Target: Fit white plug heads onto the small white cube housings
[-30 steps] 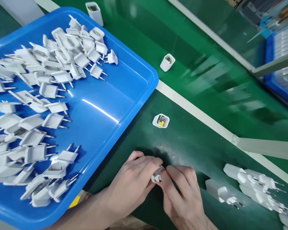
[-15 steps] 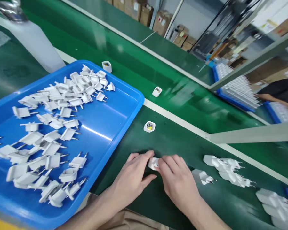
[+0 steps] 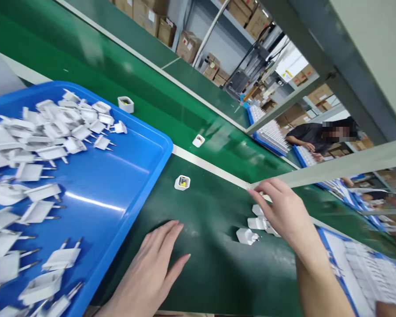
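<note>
My left hand (image 3: 155, 264) lies flat on the green table, fingers stretched out and holding nothing. My right hand (image 3: 280, 207) hovers to the right, fingers loosely extended and empty, just above a small pile of assembled white plug adapters (image 3: 259, 222). One assembled adapter (image 3: 247, 236) lies alone on the table between my hands. An open white charger housing (image 3: 182, 182) with yellow parts inside stands ahead of my left hand. A blue tray (image 3: 152, 149) at the left holds several white two-pin plug caps (image 3: 53, 152).
Two more open housings (image 3: 198, 140) (image 3: 126, 104) sit on the green conveyor belt behind a white dividing strip. A blue tray of white parts (image 3: 366, 268) lies at the lower right. A metal rail (image 3: 333, 165) crosses at the right, and a co-worker (image 3: 317, 132) sits beyond it.
My hands have parted: the adapter they held together now lies on the table. The right hand moved up and right over the pile, the left went flat. The view tilted upward.
</note>
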Tool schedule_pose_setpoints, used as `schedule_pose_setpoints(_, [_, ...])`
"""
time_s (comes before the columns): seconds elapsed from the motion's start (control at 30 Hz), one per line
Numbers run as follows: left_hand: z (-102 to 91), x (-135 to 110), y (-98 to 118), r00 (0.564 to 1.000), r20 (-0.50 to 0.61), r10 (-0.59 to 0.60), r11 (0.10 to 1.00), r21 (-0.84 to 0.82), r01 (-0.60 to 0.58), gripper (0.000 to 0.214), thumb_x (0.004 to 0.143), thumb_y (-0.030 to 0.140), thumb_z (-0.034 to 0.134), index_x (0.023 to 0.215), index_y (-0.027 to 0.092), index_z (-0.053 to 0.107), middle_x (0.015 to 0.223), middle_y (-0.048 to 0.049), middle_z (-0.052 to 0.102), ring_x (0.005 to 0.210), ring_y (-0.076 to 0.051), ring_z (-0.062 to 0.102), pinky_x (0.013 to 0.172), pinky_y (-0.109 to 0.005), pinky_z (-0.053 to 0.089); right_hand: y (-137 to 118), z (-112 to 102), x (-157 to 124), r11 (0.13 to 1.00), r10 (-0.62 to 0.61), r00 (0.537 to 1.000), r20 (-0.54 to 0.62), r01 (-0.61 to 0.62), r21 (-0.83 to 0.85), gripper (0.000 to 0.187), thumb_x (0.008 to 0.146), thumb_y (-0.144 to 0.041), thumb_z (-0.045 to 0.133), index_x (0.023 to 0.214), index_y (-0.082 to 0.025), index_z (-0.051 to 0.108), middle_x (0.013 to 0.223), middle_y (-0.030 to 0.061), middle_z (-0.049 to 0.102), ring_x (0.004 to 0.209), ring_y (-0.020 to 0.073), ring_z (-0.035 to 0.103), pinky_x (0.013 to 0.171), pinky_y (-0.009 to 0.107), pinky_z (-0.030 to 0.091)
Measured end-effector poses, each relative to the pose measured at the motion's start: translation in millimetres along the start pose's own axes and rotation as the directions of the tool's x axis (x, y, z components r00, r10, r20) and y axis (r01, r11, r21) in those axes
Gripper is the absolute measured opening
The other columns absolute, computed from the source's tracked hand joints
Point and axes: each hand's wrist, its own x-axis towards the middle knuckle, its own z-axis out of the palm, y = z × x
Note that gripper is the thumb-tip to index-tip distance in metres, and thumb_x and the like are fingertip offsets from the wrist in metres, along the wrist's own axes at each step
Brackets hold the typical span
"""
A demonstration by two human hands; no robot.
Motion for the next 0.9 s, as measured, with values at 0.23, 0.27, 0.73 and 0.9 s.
schedule_pose_setpoints(0.23, [-4.6,3.3,-0.3,0.997,-0.038,-0.068,0.991,0.117,0.072,0.045,0.104,0.034,0.053,0.146,0.023,0.046,0.137,-0.0120,0.063,0.115,-0.029,0.070,0.089,-0.042,0.062,-54.2,49.5,125.5,0.976,-0.022,0.962,0.271,-0.038,0.215,0.041,0.107,-0.042,0.054,0.144,-0.024,0.050,0.119,0.0103,0.063,0.094,0.0237,0.067,0.086,0.037,0.053])
schedule_pose_setpoints(0.27, [-2.9,10.4,2.8,0.994,-0.058,-0.090,0.985,0.142,0.097,0.049,0.103,0.035,0.054,0.149,0.022,0.043,0.141,-0.0148,0.060,0.117,-0.031,0.068,0.089,-0.045,0.062,-49.8,56.3,144.2,0.976,0.027,0.965,0.260,-0.081,0.200,0.045,0.107,-0.041,0.053,0.148,-0.022,0.047,0.124,0.0136,0.061,0.097,0.0256,0.067,0.089,0.039,0.052])
schedule_pose_setpoints(0.73, [27.2,80.6,27.5,0.975,-0.106,-0.194,0.876,0.428,0.221,0.013,0.092,0.008,0.063,0.096,0.015,0.073,0.100,-0.0115,0.069,0.095,-0.026,0.069,0.083,-0.038,0.058,-58.7,75.2,120.4,0.864,-0.424,0.770,0.476,0.186,0.468,0.034,0.097,-0.038,0.059,0.126,-0.021,0.061,0.089,0.0027,0.071,0.074,0.0191,0.067,0.068,0.029,0.052])
schedule_pose_setpoints(0.9, [10.5,24.9,25.4,0.988,-0.005,-0.156,0.886,0.441,0.142,0.032,0.093,0.014,0.062,0.123,0.018,0.068,0.111,-0.0135,0.071,0.094,-0.026,0.070,0.082,-0.039,0.059,-70.7,61.2,168.5,0.849,-0.475,0.725,0.500,0.227,0.477,0.059,0.091,-0.056,0.069,0.138,-0.020,0.060,0.088,0.0041,0.071,0.075,0.0218,0.069,0.070,0.031,0.056])
